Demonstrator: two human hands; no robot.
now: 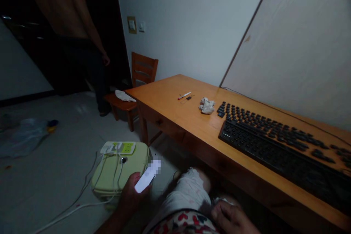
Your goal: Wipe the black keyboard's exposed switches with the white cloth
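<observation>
My left hand [133,192] is closed around a phone [144,180] whose pale screen is lit; part of it is blurred out. The phone is above the right side of a light green case [109,175]. Over my lap lies a whitish cloth [186,193], with a red, black and white patterned fabric [183,223] nearer to me. At the lap's right side rests my right hand [230,215], its fingers curled beside a bit of white cloth. What those fingers hold, if anything, is hidden.
A wooden desk [164,97] bears a black keyboard [252,150], loose keycaps [255,117], crumpled tissue [206,106] and a pen [184,95]. Cables [82,204] trail from a power strip [117,148] on the case. Beyond are a chair [144,69] and a standing person [68,25].
</observation>
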